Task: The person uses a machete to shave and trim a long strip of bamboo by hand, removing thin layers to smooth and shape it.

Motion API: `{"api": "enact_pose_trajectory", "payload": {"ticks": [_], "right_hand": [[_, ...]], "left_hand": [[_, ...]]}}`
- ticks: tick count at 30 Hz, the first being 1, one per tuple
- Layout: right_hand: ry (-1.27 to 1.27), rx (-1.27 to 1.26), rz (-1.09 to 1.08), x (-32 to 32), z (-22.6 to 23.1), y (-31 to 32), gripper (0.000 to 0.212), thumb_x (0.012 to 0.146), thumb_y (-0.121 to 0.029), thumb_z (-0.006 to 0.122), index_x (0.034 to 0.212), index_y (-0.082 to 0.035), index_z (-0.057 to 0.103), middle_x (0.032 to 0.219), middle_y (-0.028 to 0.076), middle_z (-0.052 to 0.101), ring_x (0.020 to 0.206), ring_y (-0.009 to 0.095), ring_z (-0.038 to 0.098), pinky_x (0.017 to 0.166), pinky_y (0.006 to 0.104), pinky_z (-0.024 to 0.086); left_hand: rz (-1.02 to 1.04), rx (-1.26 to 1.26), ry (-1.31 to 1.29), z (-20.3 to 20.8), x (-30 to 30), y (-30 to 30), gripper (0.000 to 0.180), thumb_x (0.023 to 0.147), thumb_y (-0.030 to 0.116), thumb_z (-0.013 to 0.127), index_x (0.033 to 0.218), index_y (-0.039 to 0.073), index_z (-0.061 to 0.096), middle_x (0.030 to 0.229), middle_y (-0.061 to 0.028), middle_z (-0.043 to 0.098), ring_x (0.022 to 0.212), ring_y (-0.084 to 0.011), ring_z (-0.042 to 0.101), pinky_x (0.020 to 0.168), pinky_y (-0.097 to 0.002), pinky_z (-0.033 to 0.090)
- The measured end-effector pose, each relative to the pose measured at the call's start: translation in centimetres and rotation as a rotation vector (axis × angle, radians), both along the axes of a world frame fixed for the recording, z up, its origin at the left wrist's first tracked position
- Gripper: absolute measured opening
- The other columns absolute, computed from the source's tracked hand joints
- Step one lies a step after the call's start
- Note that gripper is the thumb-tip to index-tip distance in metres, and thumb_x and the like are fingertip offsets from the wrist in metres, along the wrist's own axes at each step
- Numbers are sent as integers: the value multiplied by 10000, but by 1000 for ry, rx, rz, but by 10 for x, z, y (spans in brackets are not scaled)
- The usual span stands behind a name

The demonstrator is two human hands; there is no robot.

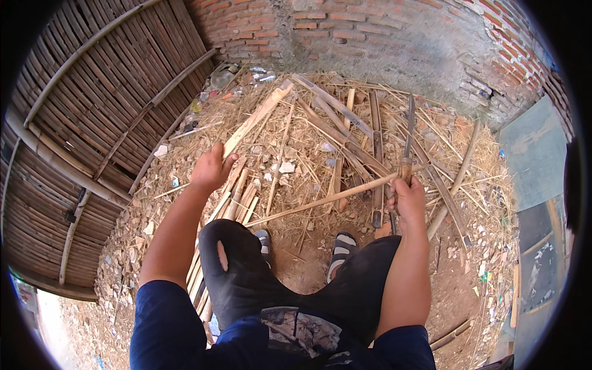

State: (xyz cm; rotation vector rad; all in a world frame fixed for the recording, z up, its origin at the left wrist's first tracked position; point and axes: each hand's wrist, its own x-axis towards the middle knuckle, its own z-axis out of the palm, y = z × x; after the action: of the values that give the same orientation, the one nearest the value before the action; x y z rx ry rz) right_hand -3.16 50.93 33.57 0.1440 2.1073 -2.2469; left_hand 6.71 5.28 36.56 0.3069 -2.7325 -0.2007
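Observation:
My left hand is closed round the near end of a pale split bamboo piece, which slants away up to the right. In my right hand is a machete, gripped by its wooden handle with the long dark blade pointing up and away. A thin bamboo strip crosses from near my left knee to just behind the machete's handle; whether my right hand touches it I cannot tell. The two hands are well apart, and the machete's blade touches nothing in front of me.
Split bamboo lengths lie scattered over straw and rubble ahead. A bundle of bamboo strips rests beside my left leg. A bamboo slat wall stands at left, a brick wall at the back, and a grey-green panel at right.

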Motion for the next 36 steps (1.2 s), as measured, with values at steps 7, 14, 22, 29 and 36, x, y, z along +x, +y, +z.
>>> {"api": "enact_pose_trajectory", "payload": {"ticks": [7,14,22,29,36], "right_hand": [[-101,-51,152,12,8,-24,150,875,-181,659,902,-62,571,717,9,559,499,98,500,458,253,395],[-36,-6,125,14,8,-40,140,903,-199,641,915,-77,574,733,11,560,507,97,497,457,258,397],[-42,24,137,15,4,-35,158,907,-203,651,940,-73,567,735,11,564,508,97,502,459,258,397],[-25,48,178,19,6,-38,183,900,-224,690,925,-81,577,736,0,560,518,87,503,467,242,395],[12,34,305,25,8,-45,265,925,-291,724,988,-69,596,747,11,573,534,88,511,497,236,408]], "left_hand": [[-17,53,139,-11,44,-6,340,1028,364,460,985,27,479,814,-277,628,788,-510,602,680,-581,465],[-100,108,346,26,35,11,347,1001,365,578,1017,27,502,777,-211,630,689,-435,604,614,-502,475],[-72,457,668,91,-7,13,363,965,324,690,1030,-16,580,822,-111,668,746,-161,630,657,-328,506],[5,672,800,44,-30,8,367,965,344,692,1059,5,590,894,-59,679,818,-116,614,732,-290,509],[-22,825,877,18,-36,14,344,972,341,682,1064,24,585,857,-37,639,789,-106,585,704,-285,493]]}}
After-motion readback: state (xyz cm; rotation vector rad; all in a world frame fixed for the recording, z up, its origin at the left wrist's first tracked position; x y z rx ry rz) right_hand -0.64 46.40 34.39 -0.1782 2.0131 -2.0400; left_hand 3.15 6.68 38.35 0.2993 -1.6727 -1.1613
